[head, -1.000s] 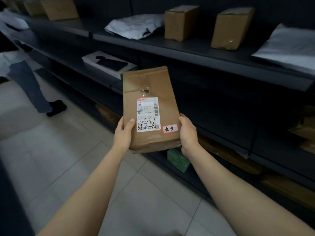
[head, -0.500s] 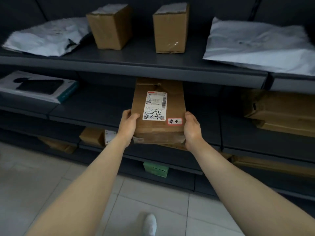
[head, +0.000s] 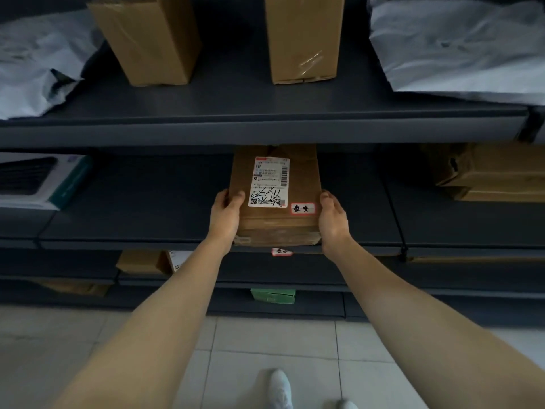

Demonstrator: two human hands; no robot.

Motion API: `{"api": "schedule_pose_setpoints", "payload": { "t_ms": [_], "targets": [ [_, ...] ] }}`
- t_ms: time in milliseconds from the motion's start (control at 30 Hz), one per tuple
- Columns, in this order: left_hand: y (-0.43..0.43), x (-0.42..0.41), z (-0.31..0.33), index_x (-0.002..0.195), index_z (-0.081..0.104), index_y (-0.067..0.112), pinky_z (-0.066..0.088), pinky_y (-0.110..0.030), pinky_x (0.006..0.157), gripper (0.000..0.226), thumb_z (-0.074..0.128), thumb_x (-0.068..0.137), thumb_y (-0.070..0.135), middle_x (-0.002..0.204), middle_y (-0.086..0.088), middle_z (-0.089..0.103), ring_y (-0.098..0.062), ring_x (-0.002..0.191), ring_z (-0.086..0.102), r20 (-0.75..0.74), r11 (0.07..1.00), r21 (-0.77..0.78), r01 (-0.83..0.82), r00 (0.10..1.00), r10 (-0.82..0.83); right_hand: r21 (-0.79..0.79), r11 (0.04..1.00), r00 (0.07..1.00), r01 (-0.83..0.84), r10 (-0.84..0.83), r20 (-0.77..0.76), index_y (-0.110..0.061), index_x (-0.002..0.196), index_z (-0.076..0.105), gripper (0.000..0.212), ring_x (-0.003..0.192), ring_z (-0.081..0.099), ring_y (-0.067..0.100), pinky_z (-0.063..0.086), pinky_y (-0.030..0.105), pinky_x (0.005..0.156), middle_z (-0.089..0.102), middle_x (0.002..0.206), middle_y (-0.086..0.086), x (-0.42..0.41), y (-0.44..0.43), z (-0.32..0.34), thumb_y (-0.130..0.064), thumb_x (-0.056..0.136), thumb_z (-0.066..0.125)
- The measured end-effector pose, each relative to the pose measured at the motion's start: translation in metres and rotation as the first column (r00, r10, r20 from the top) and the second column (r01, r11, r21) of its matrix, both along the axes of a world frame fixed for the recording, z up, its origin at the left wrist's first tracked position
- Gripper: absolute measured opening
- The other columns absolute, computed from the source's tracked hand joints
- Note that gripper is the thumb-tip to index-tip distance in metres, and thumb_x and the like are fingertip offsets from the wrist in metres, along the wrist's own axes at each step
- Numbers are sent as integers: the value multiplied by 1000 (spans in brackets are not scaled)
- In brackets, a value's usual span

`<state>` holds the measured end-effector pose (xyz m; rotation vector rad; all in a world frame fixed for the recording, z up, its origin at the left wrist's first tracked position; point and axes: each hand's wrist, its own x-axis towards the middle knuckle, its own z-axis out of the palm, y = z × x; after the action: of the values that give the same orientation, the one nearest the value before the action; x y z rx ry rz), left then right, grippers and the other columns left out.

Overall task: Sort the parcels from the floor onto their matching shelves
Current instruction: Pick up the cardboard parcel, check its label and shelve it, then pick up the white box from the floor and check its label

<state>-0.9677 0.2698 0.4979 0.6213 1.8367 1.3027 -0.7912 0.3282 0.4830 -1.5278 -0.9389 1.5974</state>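
Observation:
A brown cardboard parcel [head: 300, 181] with a white shipping label and a small red-edged tag lies flat on the middle dark shelf [head: 141, 222], its far end under the shelf above. My left hand [head: 225, 216] grips its left side and my right hand [head: 333, 222] grips its right side. A red-edged tag [head: 281, 251] with similar writing sits on the shelf's front edge just below the parcel.
The upper shelf [head: 250, 125] holds two upright brown boxes [head: 147, 36] and grey poly bags [head: 460, 45]. A white flat box [head: 38, 181] lies at left and brown parcels [head: 495, 172] at right on the middle shelf. A green box [head: 272, 295] sits low down. Tiled floor below.
Both hands pushed the parcel forward and down onto the middle shelf, and I moved closer to the shelving.

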Motion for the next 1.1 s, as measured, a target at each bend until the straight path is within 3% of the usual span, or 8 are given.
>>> {"api": "schedule_pose_setpoints", "payload": {
  "t_ms": [133, 267, 400, 533, 633, 833, 967, 1100],
  "targets": [
    [3, -9, -11, 139, 44, 19, 45, -28, 71, 43, 49, 100, 36, 104, 2, 59, -14, 93, 60, 4, 998, -31, 47, 999, -47, -47, 999, 999, 25, -26, -27, -27, 141, 47, 41, 103, 61, 23, 50, 46, 94, 63, 116, 5, -9, -3, -11, -38, 103, 35],
    [4, -12, -16, 140, 42, 19, 44, -29, 73, 45, 48, 100, 38, 104, 2, 59, -14, 93, 59, 15, 996, -47, 77, 997, -76, -79, 996, 999, 50, -51, -9, -28, 140, 47, 42, 112, 61, 30, 48, 55, 100, 63, 124, 9, -12, -3, -15, -42, 102, 36],
    [5, -13, -14, 142, 41, 17, 42, -29, 75, 46, 46, 101, 36, 98, 7, 57, -8, 85, 56, 8, 997, -33, 68, 998, -68, 6, 1000, 997, 28, -28, 69, -22, 141, 47, 41, 104, 59, 21, 48, 40, 91, 61, 122, 6, -14, -4, -10, -33, 104, 34],
    [1, -18, -9, 150, 31, 19, 41, -34, 90, 57, 47, 100, 41, 136, -8, 53, -22, 114, 53, -18, 999, -11, 42, 999, -42, 226, 974, 964, 1, -61, 260, -17, 140, 49, 40, 116, 56, 22, 46, 35, 94, 56, 136, 8, -16, -3, 5, -27, 102, 42],
    [-5, -20, 2, 149, 33, 17, 40, -30, 94, 56, 49, 99, 39, 143, -7, 48, -17, 119, 49, -73, 998, 68, 10, 997, -5, 393, 914, 947, -101, -33, 319, -15, 133, 55, 35, 112, 58, 20, 51, 34, 93, 58, 131, 7, -24, -7, 26, -23, 101, 44],
    [-33, -22, 32, 137, 49, 13, 36, 6, 73, 39, 49, 101, 29, 125, 6, 54, -5, 114, 49, -213, 972, 235, -27, 974, 79, 480, 778, 909, -405, 289, 299, -15, 122, 63, 27, 102, 60, 8, 50, 27, 93, 64, 110, -4, -60, -40, 61, -20, 102, 46],
    [-70, -27, 50, 130, 56, 12, 38, 5, 79, 32, 49, 101, 25, 115, 11, 59, -1, 110, 54, -279, 938, 319, -136, 932, 230, 529, 604, 785, -596, 578, 224, -17, 118, 65, 23, 109, 62, 8, 45, 12, 91, 67, 110, -3, -85, -57, 82, -21, 100, 50],
    [-110, -22, 80, 125, 59, 7, 41, 1, 81, 28, 49, 101, 19, 111, 8, 62, 20, 93, 56, -285, 839, 439, -320, 836, 468, 615, 507, 687, -604, 722, 79, -18, 115, 65, 20, 110, 63, 4, 49, 19, 97, 68, 109, -7, -97, -70, 103, -20, 99, 54]
  ]
}}
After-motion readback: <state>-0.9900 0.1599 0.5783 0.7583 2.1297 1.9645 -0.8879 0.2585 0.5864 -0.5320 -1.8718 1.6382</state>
